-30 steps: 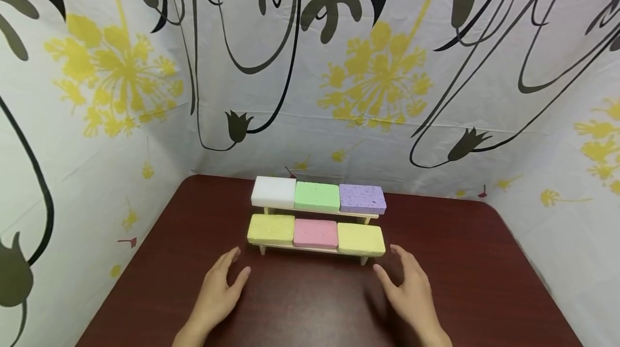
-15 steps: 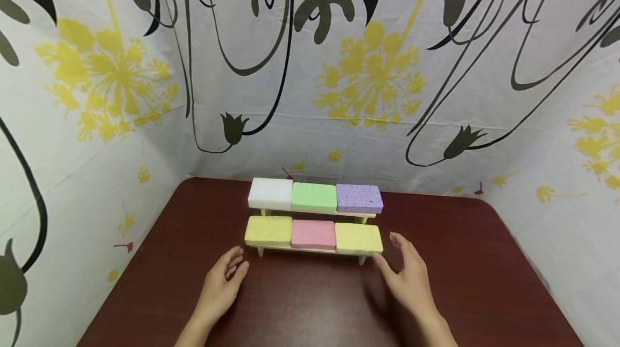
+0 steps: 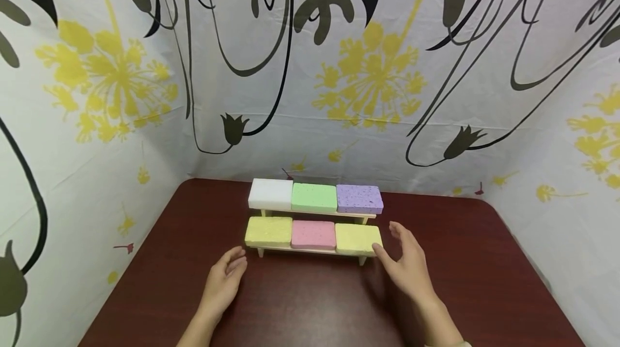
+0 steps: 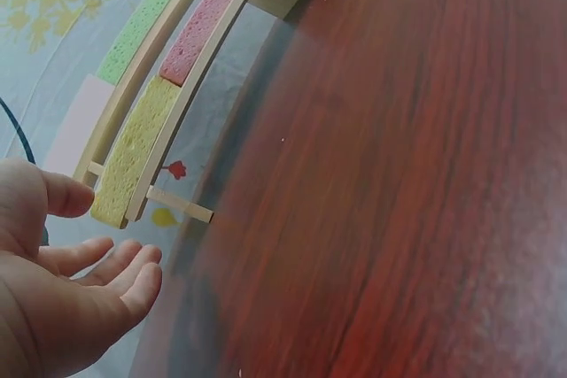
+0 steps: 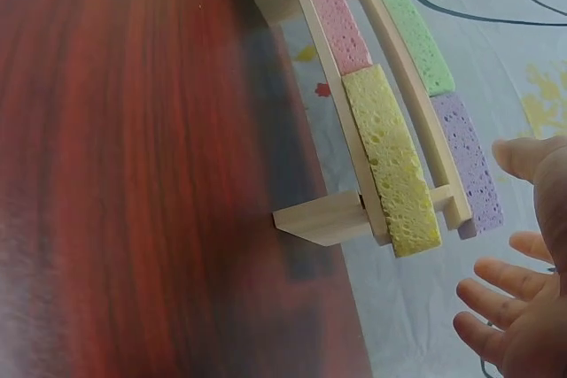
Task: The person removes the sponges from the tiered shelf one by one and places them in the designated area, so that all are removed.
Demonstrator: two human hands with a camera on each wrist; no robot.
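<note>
A two-tier wooden rack (image 3: 310, 250) bears block-shaped sponges. On the front tier lie a left yellow sponge (image 3: 268, 230), a pink sponge (image 3: 313, 234) and a right yellow sponge (image 3: 356, 238). A white block (image 3: 270, 193), a green sponge (image 3: 314, 197) and a purple sponge (image 3: 359, 198) fill the back tier. My left hand (image 3: 220, 285), fingers loosely bent and holding nothing, is just off the rack's left end. Beside the right end, my right hand (image 3: 409, 269) is spread and holds nothing; its thumb overlaps the right yellow sponge's corner in the head view, contact unclear.
The rack stands toward the back of a dark red-brown table (image 3: 310, 304). Behind it and along both sides hangs a white cloth (image 3: 300, 142) printed with yellow and dark flowers.
My right hand has moved forward and up along the rack's right end. The left fingers have drawn in slightly. The sponges stay in place on the rack; the head view has shifted a little.
</note>
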